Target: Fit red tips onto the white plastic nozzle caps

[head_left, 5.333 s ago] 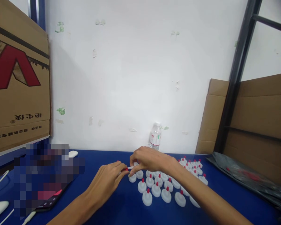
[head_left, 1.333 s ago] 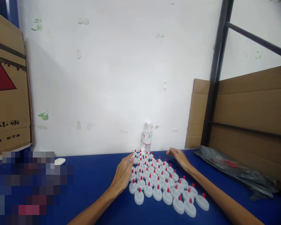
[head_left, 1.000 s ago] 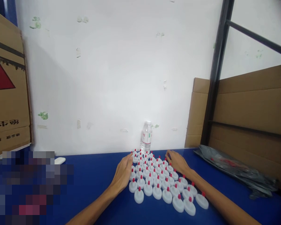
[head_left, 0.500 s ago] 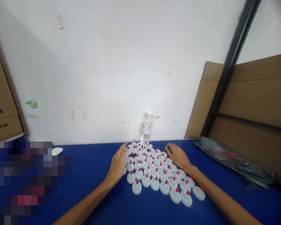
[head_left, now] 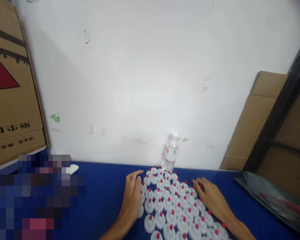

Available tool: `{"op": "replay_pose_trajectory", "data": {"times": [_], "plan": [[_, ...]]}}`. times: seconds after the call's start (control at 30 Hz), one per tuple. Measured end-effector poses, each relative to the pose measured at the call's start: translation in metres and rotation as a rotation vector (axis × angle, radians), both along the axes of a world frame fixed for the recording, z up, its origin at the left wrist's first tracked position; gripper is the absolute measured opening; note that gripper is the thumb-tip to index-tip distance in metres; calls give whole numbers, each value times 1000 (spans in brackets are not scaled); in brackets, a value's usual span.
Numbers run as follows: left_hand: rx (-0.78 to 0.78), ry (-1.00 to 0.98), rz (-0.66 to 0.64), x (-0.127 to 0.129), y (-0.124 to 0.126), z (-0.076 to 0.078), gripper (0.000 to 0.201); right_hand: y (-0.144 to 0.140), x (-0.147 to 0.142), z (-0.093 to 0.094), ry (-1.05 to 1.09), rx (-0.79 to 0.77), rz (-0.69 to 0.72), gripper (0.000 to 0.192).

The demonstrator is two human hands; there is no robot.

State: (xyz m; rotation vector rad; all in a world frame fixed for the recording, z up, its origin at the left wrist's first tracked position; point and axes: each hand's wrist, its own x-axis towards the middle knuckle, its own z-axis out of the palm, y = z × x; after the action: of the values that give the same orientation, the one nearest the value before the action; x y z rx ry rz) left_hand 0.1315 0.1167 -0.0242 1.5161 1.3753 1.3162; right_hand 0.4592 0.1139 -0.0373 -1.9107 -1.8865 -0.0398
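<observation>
Several small white round bottles (head_left: 171, 217) with red tips stand packed together on the blue table (head_left: 100, 190). My left hand (head_left: 132, 196) lies along the left side of the group, fingers stretched forward and the palm side against the outermost ones. At the far right side, my right hand (head_left: 211, 197) has its fingers loosely bent, with the fingertips at the edge bottles. Neither hand shows anything gripped in it. Behind the group, a clear water bottle (head_left: 170, 154) with a white cap stands against the wall. The nearest white bottles are cut off by the lower frame edge.
A printed cardboard box (head_left: 12, 100) stands at the left, near a small white object (head_left: 74, 169) and a blurred-out patch. On the right are cardboard sheets (head_left: 255, 116), a dark metal post (head_left: 272, 133) and a grey plastic bag (head_left: 270, 200). The white wall (head_left: 140, 83) closes the back.
The view has turned left and upward, so everything appears further right and lower. Both hands remain at the two sides of the white bottles, with little visible movement against them.
</observation>
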Motion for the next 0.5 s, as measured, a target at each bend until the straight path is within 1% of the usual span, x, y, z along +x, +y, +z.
{"op": "replay_pose_trajectory", "data": {"times": [0.07,0.17,0.23,0.3,0.33,0.4,0.5], "plan": [[-20,8,33,-2,0,0,46,2,3,-7,64,2,-8,50],[-49,9,29,-3,1,-3,44,6,12,-24,172,-5,-25,51],[-62,-11,31,-3,3,-6,46,10,19,-36,209,-14,-31,53],[-67,-24,41,-2,4,-11,47,13,25,-44,226,-23,-35,53],[-69,-29,45,-2,5,-12,47,15,27,-45,227,-26,-26,53],[-61,-30,45,-2,7,-15,47,18,29,-42,225,-29,20,51],[-23,-10,17,-3,9,-16,47,20,33,-26,227,-43,81,55]]}}
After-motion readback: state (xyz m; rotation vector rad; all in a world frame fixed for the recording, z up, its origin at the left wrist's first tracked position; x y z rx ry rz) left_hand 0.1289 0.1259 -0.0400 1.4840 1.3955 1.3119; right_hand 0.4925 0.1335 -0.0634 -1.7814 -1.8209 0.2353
